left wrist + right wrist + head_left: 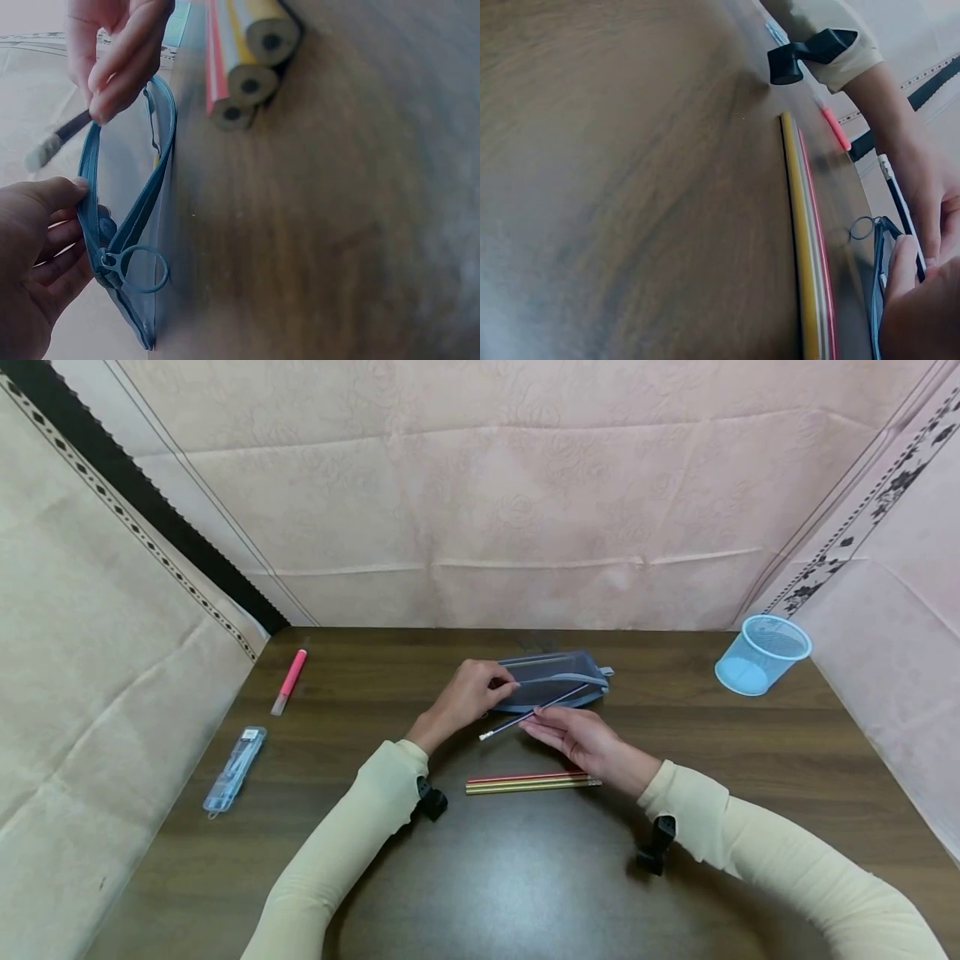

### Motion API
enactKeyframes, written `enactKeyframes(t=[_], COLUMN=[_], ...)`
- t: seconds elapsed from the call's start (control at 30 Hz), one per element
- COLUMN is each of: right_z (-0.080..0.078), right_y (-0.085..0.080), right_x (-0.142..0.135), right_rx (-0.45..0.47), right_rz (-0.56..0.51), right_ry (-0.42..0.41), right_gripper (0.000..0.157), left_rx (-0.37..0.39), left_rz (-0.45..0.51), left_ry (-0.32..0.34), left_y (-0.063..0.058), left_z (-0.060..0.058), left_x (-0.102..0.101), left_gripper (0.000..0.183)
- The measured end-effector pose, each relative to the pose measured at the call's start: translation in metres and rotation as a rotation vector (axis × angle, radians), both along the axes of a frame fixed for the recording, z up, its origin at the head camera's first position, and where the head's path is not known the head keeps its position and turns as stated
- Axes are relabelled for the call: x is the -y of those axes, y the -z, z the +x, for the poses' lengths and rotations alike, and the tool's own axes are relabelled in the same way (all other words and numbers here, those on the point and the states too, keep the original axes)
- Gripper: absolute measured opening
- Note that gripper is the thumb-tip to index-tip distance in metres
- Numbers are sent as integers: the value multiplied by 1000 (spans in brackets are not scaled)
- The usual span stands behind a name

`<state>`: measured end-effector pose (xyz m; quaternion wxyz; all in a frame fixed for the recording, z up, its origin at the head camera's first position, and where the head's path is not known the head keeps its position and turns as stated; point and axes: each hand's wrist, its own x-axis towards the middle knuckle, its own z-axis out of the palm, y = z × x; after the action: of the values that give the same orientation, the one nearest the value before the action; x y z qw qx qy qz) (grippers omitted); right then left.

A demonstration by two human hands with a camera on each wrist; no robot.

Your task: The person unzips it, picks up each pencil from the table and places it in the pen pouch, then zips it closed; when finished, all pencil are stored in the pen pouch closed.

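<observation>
A blue see-through zip pencil case (547,670) lies towards the back of the table, its zip undone and its mouth parted in the left wrist view. My left hand (472,693) pinches one edge of that mouth near the ring pull (163,274). In my right hand (581,741) a dark pencil with a white eraser end (513,722) is pinched, slanting over the case. Its far end reaches the opening; whether it is inside I cannot tell. Red and yellow striped pencils (525,784) lie side by side in front of the case.
A pink marker (291,681) and a light blue clear-lidded slim case (236,768) lie at the left. A light blue mesh cup (753,660) stands at the back right. Cloth hangs behind the table (495,893) and on both sides.
</observation>
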<state>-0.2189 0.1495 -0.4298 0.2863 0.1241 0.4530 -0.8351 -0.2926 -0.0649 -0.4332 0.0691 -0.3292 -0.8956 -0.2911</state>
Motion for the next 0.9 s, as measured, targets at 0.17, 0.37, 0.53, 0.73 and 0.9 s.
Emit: enactKeyframes(t=[0.17, 0.37, 0.53, 0.73, 0.9], right_z=[-9, -19, -27, -30, -34], right_y=[3, 5, 3, 3, 3], right_x=[-1, -1, 2, 8, 12], right_rx=[15, 12, 44, 68, 76], right_rz=[21, 29, 55, 111, 126], right_ry=[52, 144, 205, 268, 302], right_gripper=[34, 25, 30, 36, 39], left_rx=[8, -12, -14, -15, -14], left_rz=[6, 4, 8, 0, 3], left_ry=[-5, 1, 0, 1, 3], left_y=[0, 0, 1, 1, 1], left_z=[0, 1, 2, 2, 3], left_x=[0, -1, 0, -2, -3], left_gripper=[17, 16, 16, 16, 15])
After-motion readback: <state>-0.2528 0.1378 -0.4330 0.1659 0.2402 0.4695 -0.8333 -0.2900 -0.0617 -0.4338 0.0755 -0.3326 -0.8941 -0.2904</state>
